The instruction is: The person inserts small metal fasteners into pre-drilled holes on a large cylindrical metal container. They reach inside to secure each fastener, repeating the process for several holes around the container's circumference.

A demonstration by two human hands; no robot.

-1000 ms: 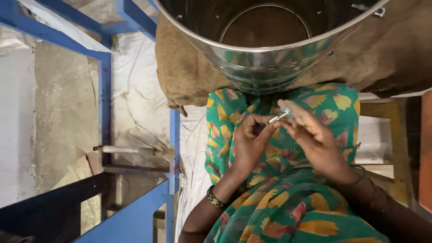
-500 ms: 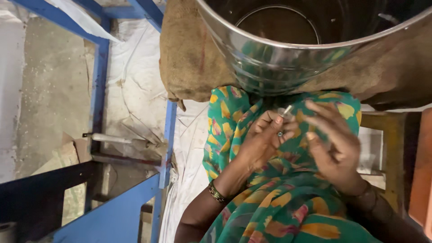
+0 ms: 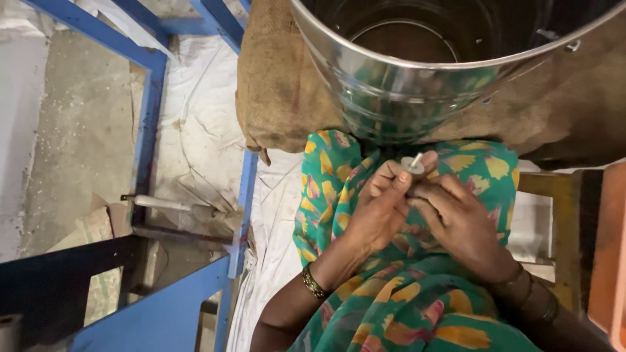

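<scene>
My left hand [image 3: 380,208] and my right hand [image 3: 460,221] meet over my lap, which is covered in green patterned cloth [image 3: 404,306]. Together their fingertips pinch a small pale metal piece with a round flat head [image 3: 412,165]; the rest of it is hidden between the fingers. A beaded bangle [image 3: 313,282] sits on my left wrist. Just beyond the hands stands a large shiny steel drum [image 3: 417,85], its open mouth facing up.
Brown burlap sacking [image 3: 280,85] lies under and around the drum. A blue metal frame [image 3: 151,104] runs along the left over a concrete floor and a white sheet [image 3: 202,130]. An orange object [image 3: 610,261] edges the right side.
The view has drifted left and down slightly. My fingers have closed in around the small metal piece, which now shows its round head instead of lying sideways.
</scene>
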